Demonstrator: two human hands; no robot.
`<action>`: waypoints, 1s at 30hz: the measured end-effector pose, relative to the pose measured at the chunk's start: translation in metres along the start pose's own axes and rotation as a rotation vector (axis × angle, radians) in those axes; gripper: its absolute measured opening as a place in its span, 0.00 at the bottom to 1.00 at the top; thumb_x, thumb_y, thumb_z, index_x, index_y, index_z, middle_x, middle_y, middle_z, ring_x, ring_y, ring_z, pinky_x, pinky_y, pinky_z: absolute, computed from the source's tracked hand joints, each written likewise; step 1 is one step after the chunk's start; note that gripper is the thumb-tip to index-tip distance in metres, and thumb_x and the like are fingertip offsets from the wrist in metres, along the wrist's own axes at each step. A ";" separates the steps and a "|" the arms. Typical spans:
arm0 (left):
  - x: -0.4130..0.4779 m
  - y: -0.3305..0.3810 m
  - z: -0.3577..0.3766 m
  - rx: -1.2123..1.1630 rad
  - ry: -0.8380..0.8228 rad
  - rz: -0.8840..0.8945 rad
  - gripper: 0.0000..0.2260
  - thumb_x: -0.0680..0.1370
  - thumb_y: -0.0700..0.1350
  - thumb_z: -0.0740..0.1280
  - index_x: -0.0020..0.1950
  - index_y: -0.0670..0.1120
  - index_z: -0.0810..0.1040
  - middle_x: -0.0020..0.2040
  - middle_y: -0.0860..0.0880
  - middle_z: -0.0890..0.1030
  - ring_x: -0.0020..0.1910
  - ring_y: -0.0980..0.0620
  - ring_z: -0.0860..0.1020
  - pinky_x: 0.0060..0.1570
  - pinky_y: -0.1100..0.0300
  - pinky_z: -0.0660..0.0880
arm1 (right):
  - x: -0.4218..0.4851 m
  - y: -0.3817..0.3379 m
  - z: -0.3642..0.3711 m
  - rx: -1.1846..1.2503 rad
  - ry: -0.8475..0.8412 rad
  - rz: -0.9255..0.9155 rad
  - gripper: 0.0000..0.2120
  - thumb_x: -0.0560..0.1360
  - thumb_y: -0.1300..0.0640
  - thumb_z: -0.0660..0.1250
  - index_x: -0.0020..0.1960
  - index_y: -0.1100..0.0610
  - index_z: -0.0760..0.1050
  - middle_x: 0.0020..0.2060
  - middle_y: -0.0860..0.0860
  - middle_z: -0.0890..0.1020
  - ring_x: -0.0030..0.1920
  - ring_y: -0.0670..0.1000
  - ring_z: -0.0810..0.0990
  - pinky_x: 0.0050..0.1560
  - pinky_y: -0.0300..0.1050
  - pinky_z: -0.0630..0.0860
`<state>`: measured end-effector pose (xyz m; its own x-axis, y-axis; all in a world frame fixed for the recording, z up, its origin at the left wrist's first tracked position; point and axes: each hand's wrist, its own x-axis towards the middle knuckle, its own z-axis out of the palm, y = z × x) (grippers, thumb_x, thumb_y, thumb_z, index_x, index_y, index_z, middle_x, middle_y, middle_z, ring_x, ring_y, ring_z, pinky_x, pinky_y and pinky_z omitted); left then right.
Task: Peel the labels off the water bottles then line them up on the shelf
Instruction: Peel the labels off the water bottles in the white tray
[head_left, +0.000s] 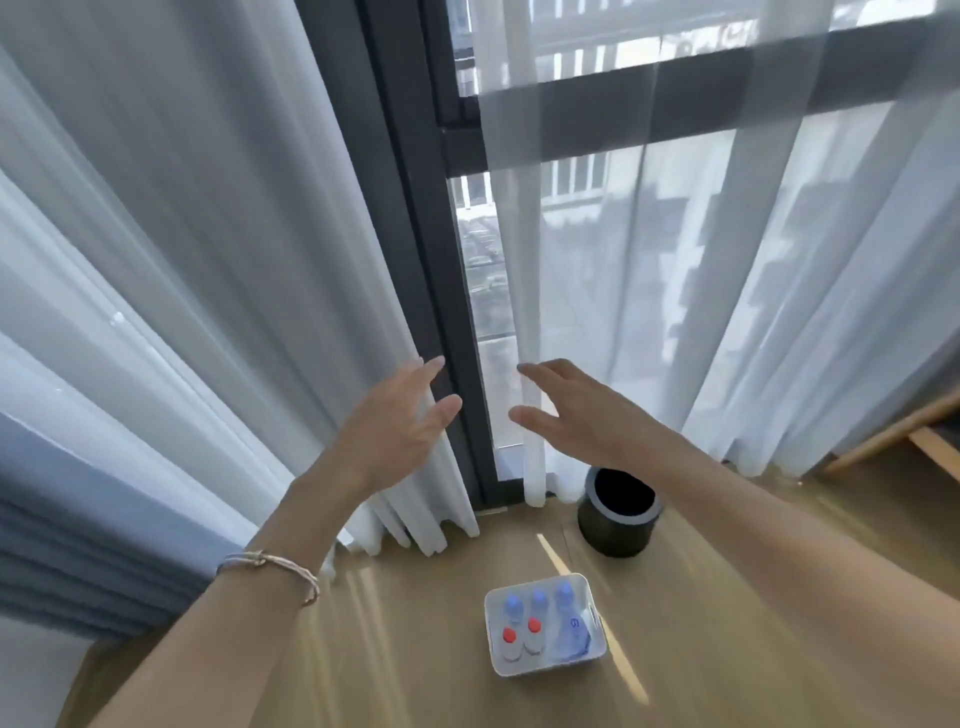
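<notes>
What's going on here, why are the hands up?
A person holds the left hand and right hand out, open and empty, in front of the white curtains. The water bottles sit in a white tray on the wooden floor, near a black bin. Nobody is touching them yet.

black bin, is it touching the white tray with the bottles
Apart. The head view shows bare wooden floor between the black bin and the white tray.
</notes>
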<state>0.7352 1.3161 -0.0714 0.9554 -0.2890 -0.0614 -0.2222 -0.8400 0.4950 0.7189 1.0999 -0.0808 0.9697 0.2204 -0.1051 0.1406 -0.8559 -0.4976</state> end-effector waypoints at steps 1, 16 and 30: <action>0.000 0.000 0.003 -0.002 -0.016 0.017 0.26 0.80 0.59 0.54 0.77 0.54 0.57 0.78 0.52 0.58 0.76 0.53 0.57 0.75 0.50 0.55 | -0.006 0.003 0.002 0.002 0.003 0.030 0.28 0.80 0.40 0.55 0.77 0.48 0.55 0.74 0.48 0.61 0.67 0.51 0.70 0.64 0.48 0.68; -0.020 -0.019 0.098 -0.181 -0.116 -0.110 0.24 0.81 0.57 0.56 0.77 0.55 0.59 0.75 0.56 0.64 0.75 0.54 0.60 0.72 0.53 0.60 | -0.018 0.055 0.067 -0.011 -0.143 0.088 0.28 0.80 0.41 0.56 0.76 0.49 0.56 0.74 0.48 0.62 0.67 0.50 0.70 0.59 0.44 0.66; -0.030 -0.184 0.367 -0.270 -0.315 -0.297 0.25 0.81 0.58 0.53 0.77 0.56 0.56 0.76 0.57 0.60 0.75 0.57 0.57 0.68 0.63 0.54 | 0.016 0.186 0.342 0.083 -0.344 0.222 0.24 0.80 0.43 0.56 0.75 0.46 0.58 0.74 0.45 0.61 0.69 0.48 0.67 0.63 0.47 0.69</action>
<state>0.6762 1.3108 -0.4787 0.8555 -0.2146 -0.4712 0.1483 -0.7703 0.6201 0.6920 1.1042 -0.4696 0.8495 0.1901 -0.4922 -0.0945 -0.8629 -0.4965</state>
